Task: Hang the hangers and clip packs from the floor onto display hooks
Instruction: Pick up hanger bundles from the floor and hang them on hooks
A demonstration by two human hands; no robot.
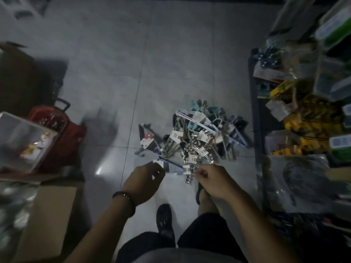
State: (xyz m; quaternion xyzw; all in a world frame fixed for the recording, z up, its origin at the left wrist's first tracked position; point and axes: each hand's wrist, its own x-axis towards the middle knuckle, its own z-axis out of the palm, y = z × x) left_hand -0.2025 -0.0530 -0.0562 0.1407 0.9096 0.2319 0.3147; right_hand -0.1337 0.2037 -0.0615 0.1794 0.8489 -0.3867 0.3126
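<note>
A heap of hangers and clip packs lies on the grey tiled floor in front of my feet. White and blue hangers with paper tags stick out of it, and a bunch of metal clip packs hangs at its near side. My left hand, with a dark wristband, pinches a white tag on a blue pack. My right hand is closed on the metal clip packs. Both hands are held just above the near edge of the heap.
A display rack full of packaged goods stands along the right. At the left are a red basket, a clear plastic bin and a cardboard box. My dark shoe is on the floor below the hands.
</note>
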